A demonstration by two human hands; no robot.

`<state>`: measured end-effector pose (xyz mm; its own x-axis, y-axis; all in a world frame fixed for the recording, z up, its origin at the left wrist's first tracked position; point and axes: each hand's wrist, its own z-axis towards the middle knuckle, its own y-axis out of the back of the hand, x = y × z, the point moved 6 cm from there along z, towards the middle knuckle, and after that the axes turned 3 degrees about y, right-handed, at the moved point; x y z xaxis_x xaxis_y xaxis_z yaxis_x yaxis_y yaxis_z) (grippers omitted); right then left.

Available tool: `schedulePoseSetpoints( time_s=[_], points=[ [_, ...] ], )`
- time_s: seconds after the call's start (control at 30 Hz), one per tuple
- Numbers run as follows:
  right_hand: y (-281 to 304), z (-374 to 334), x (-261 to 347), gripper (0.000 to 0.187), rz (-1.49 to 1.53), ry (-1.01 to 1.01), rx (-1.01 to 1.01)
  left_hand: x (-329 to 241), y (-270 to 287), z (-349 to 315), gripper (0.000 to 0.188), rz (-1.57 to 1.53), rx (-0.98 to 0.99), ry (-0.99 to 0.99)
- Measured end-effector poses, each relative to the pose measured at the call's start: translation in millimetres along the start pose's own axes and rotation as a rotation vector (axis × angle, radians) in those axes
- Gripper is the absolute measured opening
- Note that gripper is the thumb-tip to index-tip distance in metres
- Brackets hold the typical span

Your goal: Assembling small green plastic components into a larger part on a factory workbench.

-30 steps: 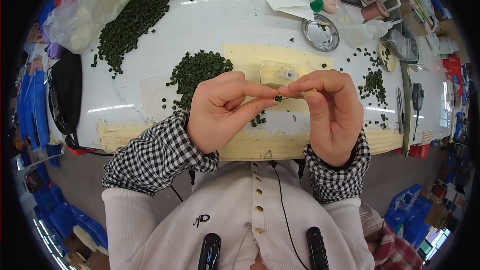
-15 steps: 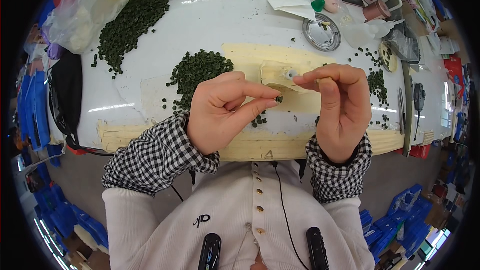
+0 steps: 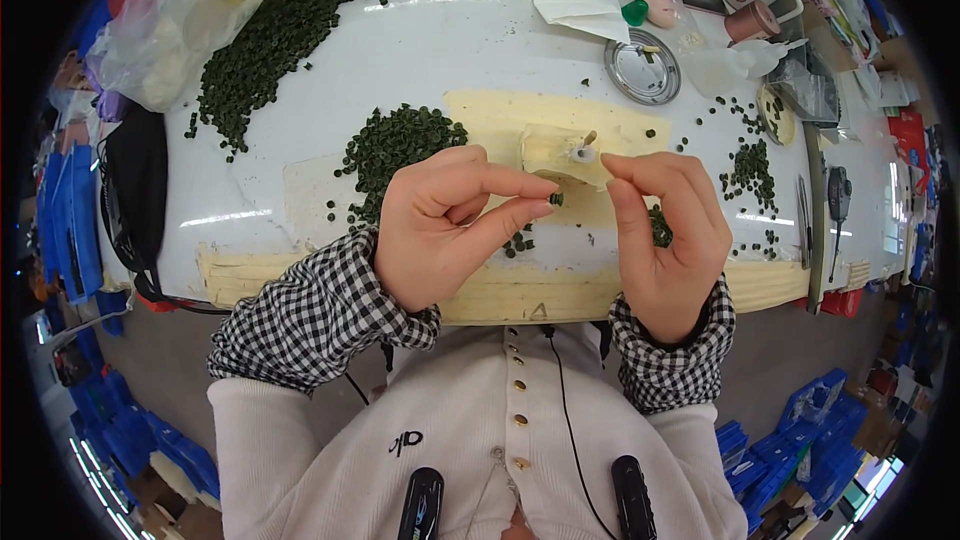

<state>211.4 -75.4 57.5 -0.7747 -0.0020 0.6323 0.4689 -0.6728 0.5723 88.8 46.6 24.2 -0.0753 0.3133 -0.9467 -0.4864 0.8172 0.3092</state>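
Between thumb and index finger, my left hand [image 3: 440,225] pinches a small dark green piece [image 3: 556,199], like a tiny round cap. Just right of it, my right hand [image 3: 672,240] is open, thumb and index tips slightly apart with nothing between them. Near its fingertips a tan-handled stick tool [image 3: 590,138] stands in a small white cup [image 3: 582,154] on a cream, taped-down pad [image 3: 545,145]. Behind my left hand lies a pile of the same green pieces [image 3: 400,145]. A few loose ones lie under my hands, partly hidden by my fingers.
A larger heap of green pieces [image 3: 265,50] spreads at the far left beside plastic bags [image 3: 165,50]. More pieces [image 3: 750,168] are scattered at the right, near tweezers [image 3: 802,220]. A round metal lid [image 3: 642,68] and white paper [image 3: 580,2] lie farther back.
My right hand has let go of the stick tool, which now stands in the white cup, and has drawn back slightly toward me. My left hand keeps its pinch in place.
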Motion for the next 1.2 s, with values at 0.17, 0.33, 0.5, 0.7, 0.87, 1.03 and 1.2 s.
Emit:
schedulePoseSetpoints(
  time_s=[0.17, 0.33, 0.5, 0.7, 0.87, 1.03, 1.2],
  points=[
    [-8.9, -18.1, 4.0, 0.025, 0.225, -0.073, 0.107, 0.5, -0.2, -0.4, 0.019, -0.018, -0.011, -0.003],
    [-17.1, -25.6, 3.5, 0.031, 0.313, -0.061, 0.123, 0.2, -1.2, -0.3, 0.019, -0.021, -0.014, 0.017],
    [-19.1, -28.8, 3.5, 0.032, 0.337, -0.06, 0.122, -0.7, -1.7, -1.6, 0.018, 0.021, -0.027, -0.037],
    [-17.0, -32.3, 2.7, 0.032, 0.314, -0.067, 0.135, -0.5, -4.2, -1.6, 0.018, 0.07, -0.017, -0.064],
    [-3.8, -32.0, -8.8, 0.029, 0.145, -0.091, 0.07, -3.6, -10.6, 3.5, 0.013, 0.121, 0.074, -0.042],
    [24.7, -26.4, -40.3, 0.015, -0.36, -0.084, -0.055, 6.0, -20.0, 1.1, 0.011, 0.345, 0.257, -0.042],
    [21.6, -26.8, -51.5, 0.008, -0.524, -0.079, 0.039, 11.8, -18.5, 0.7, 0.011, 0.425, 0.335, 0.048]
  ],
)
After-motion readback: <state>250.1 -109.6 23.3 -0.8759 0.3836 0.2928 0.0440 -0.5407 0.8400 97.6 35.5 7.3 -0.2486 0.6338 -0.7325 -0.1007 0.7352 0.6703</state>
